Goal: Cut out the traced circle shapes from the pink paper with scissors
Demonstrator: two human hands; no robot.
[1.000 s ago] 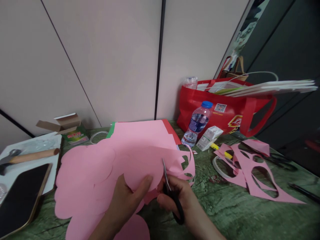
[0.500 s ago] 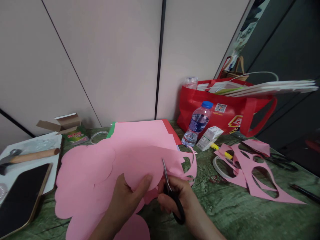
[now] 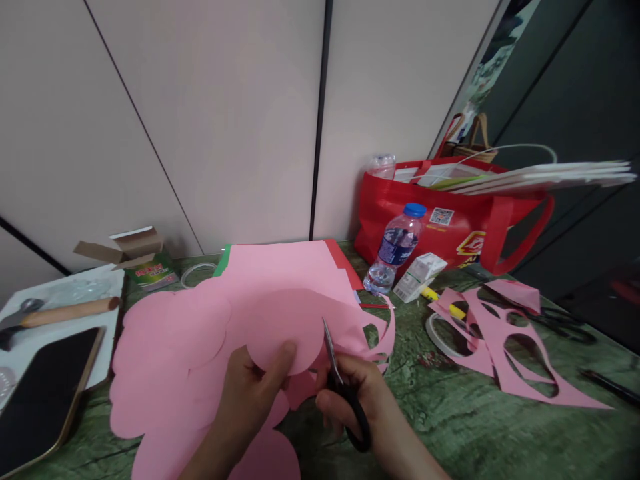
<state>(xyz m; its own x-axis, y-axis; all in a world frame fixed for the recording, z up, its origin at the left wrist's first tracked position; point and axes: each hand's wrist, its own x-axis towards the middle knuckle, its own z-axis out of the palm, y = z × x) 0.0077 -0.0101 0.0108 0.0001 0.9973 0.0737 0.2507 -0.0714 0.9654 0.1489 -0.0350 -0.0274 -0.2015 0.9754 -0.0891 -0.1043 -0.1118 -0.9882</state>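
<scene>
My left hand point(image 3: 253, 393) pinches a rounded piece of pink paper point(image 3: 286, 327) by its near edge, thumb on top. Black-handled scissors point(image 3: 354, 408) are gripped in my right hand point(image 3: 367, 393), fingers in the loops. Their blades lie along the right edge of the pink piece, tips pointing away from me. A curled pink offcut point(image 3: 386, 337) trails to the right past the blades. Beneath my left forearm spreads a layered heap of scallop-edged pink paper point(image 3: 165, 360). Behind the held piece lie more pink sheets point(image 3: 290, 263), with green and red paper showing under them.
At right are pink scraps with holes point(image 3: 515, 347), a tape roll point(image 3: 443, 337), a second pair of scissors point(image 3: 565, 320) and a dark pencil point(image 3: 610, 385). A water bottle point(image 3: 397, 247), small carton point(image 3: 420, 277) and red bag point(image 3: 440, 220) stand behind. Leftward are a phone point(image 3: 45, 393), hammer point(image 3: 70, 311) and opened box point(image 3: 147, 263).
My left thumb has shifted slightly left, and the held piece has turned a little, its lower edge now more rounded. The offcut has moved slightly. The scissors have barely moved.
</scene>
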